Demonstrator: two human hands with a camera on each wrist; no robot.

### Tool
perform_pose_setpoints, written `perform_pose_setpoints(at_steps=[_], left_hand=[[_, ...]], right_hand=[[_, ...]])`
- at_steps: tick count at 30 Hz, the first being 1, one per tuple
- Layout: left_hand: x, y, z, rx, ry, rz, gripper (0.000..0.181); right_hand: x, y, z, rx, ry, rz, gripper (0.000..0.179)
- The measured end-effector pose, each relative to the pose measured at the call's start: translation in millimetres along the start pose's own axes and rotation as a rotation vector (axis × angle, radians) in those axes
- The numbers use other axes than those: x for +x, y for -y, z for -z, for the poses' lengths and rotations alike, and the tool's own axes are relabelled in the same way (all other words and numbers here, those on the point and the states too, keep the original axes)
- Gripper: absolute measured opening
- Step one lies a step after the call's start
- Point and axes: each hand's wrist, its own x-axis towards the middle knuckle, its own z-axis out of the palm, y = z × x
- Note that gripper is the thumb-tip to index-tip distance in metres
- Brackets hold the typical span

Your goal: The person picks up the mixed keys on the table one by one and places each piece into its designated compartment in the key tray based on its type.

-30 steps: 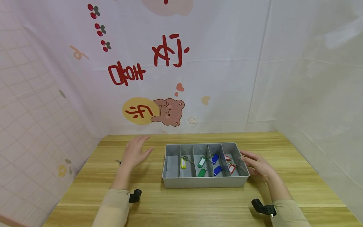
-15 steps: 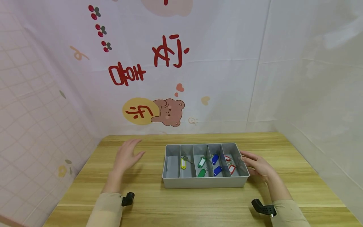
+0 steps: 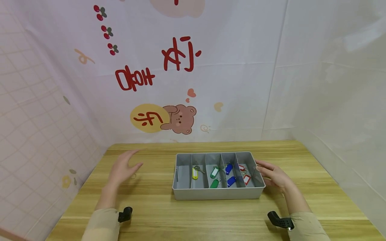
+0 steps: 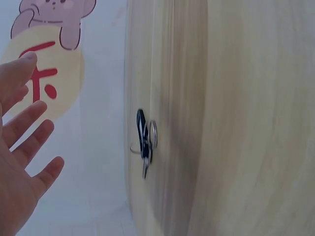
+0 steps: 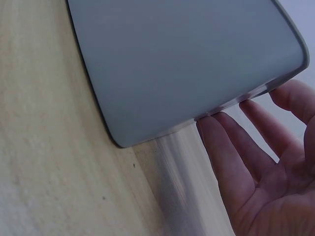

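My left hand is held over the left side of the table, thumb and fingers spread, holding nothing. Close by on the wood, the left wrist view shows a key ring with a dark tag; in the head view the hand mostly hides it. At the grey divided tray, my right hand touches the right end wall with its fingertips. From left to right, its compartments hold nothing, a yellow key tag with a key, green key tags, blue key tags and red key tags.
The tray stands right of centre on the wood-grain table. White printed cloth hangs behind the table and along both sides. A black wrist mount sits on the left sleeve, another black mount on the right.
My left hand has drifted left, farther from the tray, with its fingers still spread. My right hand and the tray have stayed where they were.
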Motion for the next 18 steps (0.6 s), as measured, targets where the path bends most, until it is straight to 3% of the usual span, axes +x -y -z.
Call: perform_pose_setpoints(at_steps=[7, 18], left_hand=[[-9.5, 11.0, 7.5, -0.079, 0.044, 0.033, 0.059], [-17.5, 24.3, 14.6, -0.207, 0.157, 0.160, 0.056]], right_hand=[[0.3, -0.8, 0.2, -0.012, 0.000, 0.000, 0.063], [0.0, -0.3, -0.7, -0.005, -0.003, -0.001, 0.062]])
